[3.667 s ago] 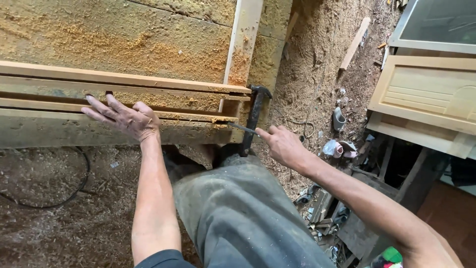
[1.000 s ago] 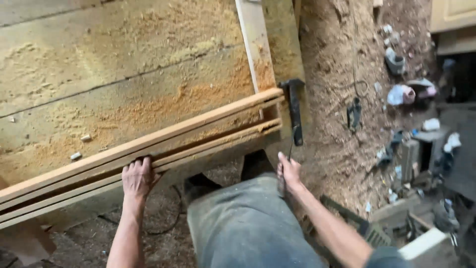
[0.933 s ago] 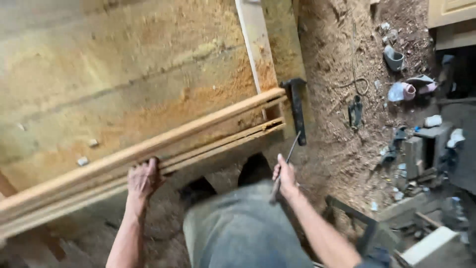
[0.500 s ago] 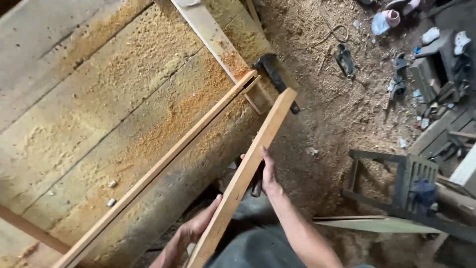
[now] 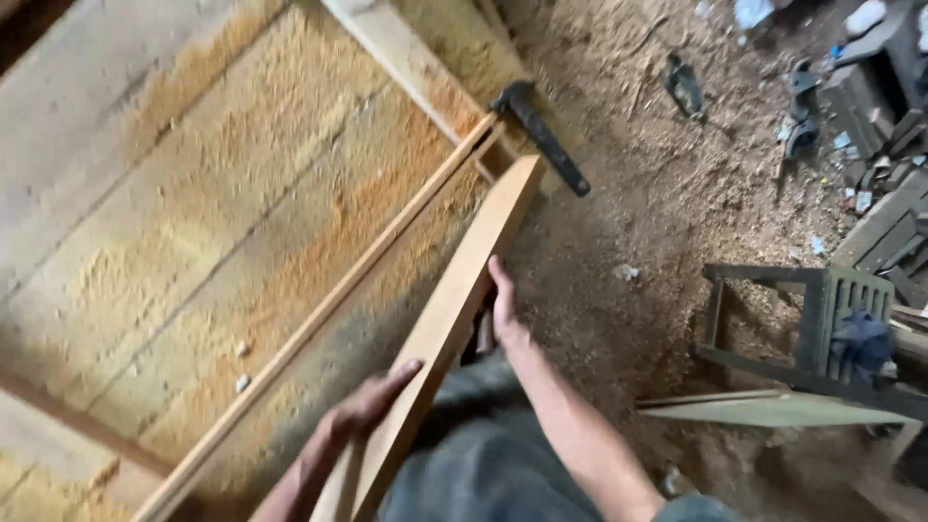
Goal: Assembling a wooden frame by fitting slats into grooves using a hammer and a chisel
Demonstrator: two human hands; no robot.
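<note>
A long light wooden board [image 5: 454, 319] runs from the bottom centre up toward a black hammer [image 5: 537, 133], lifted off the bench and tilted. My left hand [image 5: 360, 418] grips its near part from the left side, fingers on the top face. My right hand [image 5: 501, 307] clasps its right edge further up. A thinner wooden strip [image 5: 319, 319] stays lying along the edge of the sawdust-covered workbench [image 5: 174, 213]. The hammer rests at the bench corner, its handle pointing down-right.
Sawdust covers the floor on the right. A dark slatted stool or crate [image 5: 822, 329] stands at the right, with a flat board [image 5: 773, 408] lying before it. Tools and scraps [image 5: 831, 106] clutter the upper right. My grey-trousered legs [image 5: 493, 464] are below.
Earlier the boards lay stacked on the bench edge with my left hand resting on them. Both hands have since lifted one board off and swung it out; the view has tilted.
</note>
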